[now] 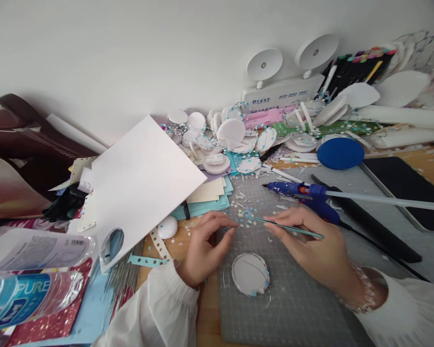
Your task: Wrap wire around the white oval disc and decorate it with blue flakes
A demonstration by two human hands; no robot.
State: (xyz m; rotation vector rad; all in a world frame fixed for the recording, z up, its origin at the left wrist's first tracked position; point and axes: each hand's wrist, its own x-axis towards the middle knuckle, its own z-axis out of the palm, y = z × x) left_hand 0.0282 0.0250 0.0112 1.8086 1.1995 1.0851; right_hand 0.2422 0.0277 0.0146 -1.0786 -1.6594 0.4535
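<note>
My right hand (311,246) grips a pair of slim teal tweezers (292,228), pointing left. Their tip is at a scatter of tiny blue and white stars (246,215) on the grey cutting mat (292,308). Left of these stars is my left hand (210,246), fingers bent, with a small gap between thumb and forefinger and nothing visible between them. Below and between both hands lies a round white disc (250,273) with thin wire around it. A few small blue and white pieces sit on its lower right rim.
A blue glue gun (296,189) with a long glue stick lies behind my right hand, beside a black phone (408,193). Decorated white discs (231,132) are heaped at the back. A white board (144,188) leans over papers at left; a water bottle (32,296) lies nearby.
</note>
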